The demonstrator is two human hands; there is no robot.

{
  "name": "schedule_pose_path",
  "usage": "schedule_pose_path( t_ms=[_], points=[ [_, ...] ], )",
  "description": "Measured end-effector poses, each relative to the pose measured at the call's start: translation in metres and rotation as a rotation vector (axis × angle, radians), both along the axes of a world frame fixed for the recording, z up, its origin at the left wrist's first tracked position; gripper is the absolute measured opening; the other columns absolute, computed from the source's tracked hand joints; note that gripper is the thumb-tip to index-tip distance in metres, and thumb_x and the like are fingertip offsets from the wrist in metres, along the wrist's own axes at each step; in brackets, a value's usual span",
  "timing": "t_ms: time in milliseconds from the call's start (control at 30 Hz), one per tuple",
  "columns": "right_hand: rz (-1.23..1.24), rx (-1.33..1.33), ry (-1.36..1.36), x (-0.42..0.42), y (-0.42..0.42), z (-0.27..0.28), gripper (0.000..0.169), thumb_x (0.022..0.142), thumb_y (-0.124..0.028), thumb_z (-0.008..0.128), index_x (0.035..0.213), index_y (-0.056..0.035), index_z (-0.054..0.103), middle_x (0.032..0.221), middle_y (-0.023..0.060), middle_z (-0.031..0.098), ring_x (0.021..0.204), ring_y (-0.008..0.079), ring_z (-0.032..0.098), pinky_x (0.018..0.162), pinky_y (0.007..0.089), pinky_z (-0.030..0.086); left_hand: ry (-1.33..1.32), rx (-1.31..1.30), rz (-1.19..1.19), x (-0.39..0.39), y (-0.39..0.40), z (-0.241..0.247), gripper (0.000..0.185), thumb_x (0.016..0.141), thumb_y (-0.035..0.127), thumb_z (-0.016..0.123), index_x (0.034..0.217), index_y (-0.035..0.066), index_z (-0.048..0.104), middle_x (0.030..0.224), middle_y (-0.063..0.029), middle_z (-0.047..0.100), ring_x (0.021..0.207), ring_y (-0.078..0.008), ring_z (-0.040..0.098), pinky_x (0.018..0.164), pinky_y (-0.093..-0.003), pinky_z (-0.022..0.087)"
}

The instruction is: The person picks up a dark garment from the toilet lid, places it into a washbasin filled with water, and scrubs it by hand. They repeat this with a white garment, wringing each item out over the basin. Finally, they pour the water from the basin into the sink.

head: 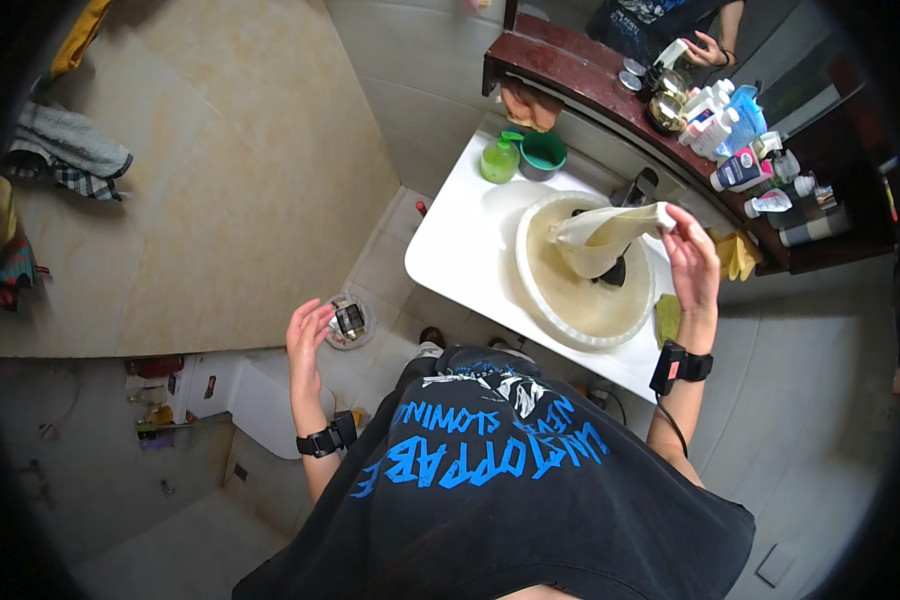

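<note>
My right hand (694, 255) grips the narrow upper end of a cream-white limp-looking item (596, 232); I cannot tell whether it is wet cloth or thin plastic. The item hangs down into a pale wash basin (526, 277) with a scalloped rim. A dark object (613, 274) shows inside the basin, partly hidden by the item. The basin stands on a white washstand counter (465, 240), close to a dark metal faucet (637, 186). My left hand (309, 337) is away to the left, holding nothing, with its fingers slightly apart. It appears beside a waste bin (356, 337) on the floor.
A green pump bottle (500, 159) and a green cup (543, 154) stand at the counter's back left. Several bottles and tubes (739, 169) line a dark red shelf (570, 67) below a mirror. A green cloth (667, 319) lies at the counter's right edge; yellow gloves (735, 255) hang nearby.
</note>
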State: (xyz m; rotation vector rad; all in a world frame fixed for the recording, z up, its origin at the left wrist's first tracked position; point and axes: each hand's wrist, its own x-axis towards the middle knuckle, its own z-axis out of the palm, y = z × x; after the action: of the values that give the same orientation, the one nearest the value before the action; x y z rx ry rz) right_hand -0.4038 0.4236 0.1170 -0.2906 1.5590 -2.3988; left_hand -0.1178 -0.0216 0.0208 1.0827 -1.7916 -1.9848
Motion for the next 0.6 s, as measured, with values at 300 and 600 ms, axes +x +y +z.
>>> schedule_pose_path(
  t_ms=[300, 600],
  points=[
    [-0.174, 0.125, 0.217, -0.02, -0.006, 0.048, 0.04, 0.089, -0.018, 0.042, 0.12, 0.0057, 0.047, 0.125, 0.0132, 0.05, 0.112, 0.0163, 0.049, 0.093, 0.0261, 0.04, -0.024, 0.078, 0.019, 0.024, -0.032, -0.031, 0.034, 0.091, 0.024, 0.046, 0.12, 0.007, 0.047, 0.115, -0.0098, 0.056, 0.108, -0.0189, 0.053, 0.09, -0.0313, 0.038],
    [-0.129, 0.806, -0.209, 0.0, 0.022, -0.083, 0.041, 0.087, -0.036, 0.053, 0.121, -0.0147, 0.05, 0.12, 0.0015, 0.052, 0.112, 0.0149, 0.046, 0.091, 0.0339, 0.037, -0.154, 0.114, -0.083, 0.029, -0.044, -0.05, 0.033, 0.091, 0.025, 0.047, 0.118, 0.007, 0.049, 0.112, -0.0088, 0.058, 0.106, -0.0167, 0.054, 0.09, -0.032, 0.037]
  ],
)
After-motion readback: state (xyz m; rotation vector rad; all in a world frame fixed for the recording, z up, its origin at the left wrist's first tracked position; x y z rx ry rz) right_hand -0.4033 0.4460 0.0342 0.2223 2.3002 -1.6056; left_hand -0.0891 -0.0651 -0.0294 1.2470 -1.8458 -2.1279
